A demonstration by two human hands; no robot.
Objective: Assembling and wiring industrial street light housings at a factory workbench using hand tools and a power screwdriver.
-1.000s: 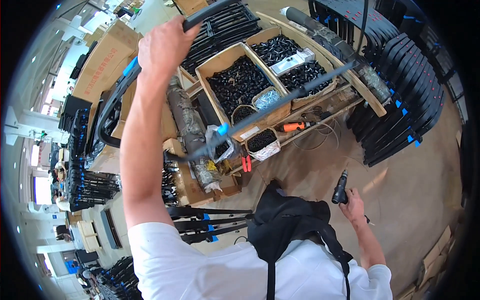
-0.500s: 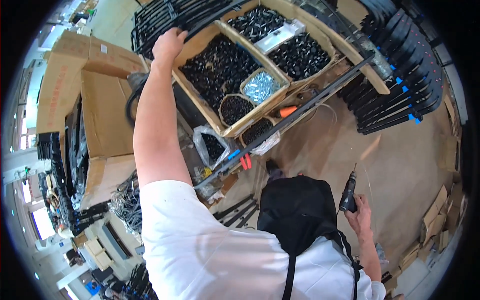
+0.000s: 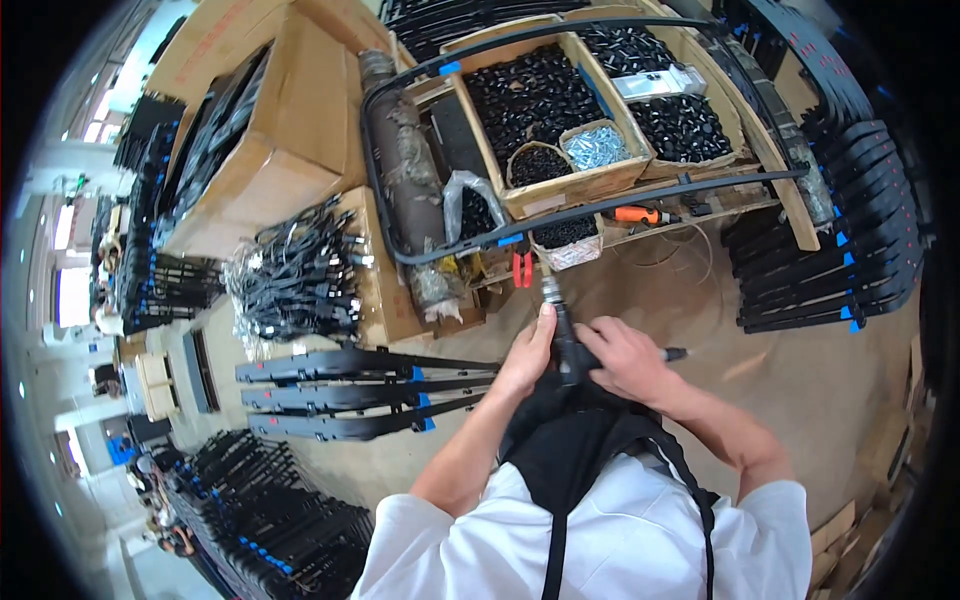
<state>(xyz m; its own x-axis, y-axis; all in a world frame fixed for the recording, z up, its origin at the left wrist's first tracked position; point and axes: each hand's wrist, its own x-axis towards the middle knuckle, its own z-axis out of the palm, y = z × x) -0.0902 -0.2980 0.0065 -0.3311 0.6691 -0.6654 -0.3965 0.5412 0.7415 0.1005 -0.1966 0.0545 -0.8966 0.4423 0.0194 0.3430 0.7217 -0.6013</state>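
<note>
In front of my waist, both hands close around a black power screwdriver (image 3: 566, 345) with a grey collar at its nose, pointing toward the bench. My left hand (image 3: 528, 355) wraps its left side, thumb laid along the body. My right hand (image 3: 630, 360) curls around it from the right, and a dark end piece (image 3: 675, 353) sticks out beyond the knuckles. Beyond the hands lies a black U-shaped tube frame (image 3: 590, 207) with blue tape, across the bench. Red-handled pliers (image 3: 522, 268) hang at its near side. My palms and most fingertips are hidden.
A wooden tray (image 3: 590, 190) of small black parts and silver screws sits on the bench, beside an orange-handled tool (image 3: 640, 214). Left stand a large carton (image 3: 310, 110), bundled black straps (image 3: 300, 275) and black bars (image 3: 320, 365). Black frames (image 3: 800, 280) are stacked right.
My left hand has come back from the bench's far left to the power screwdriver. My right hand has brought that tool inward from the right. The view has turned left.
</note>
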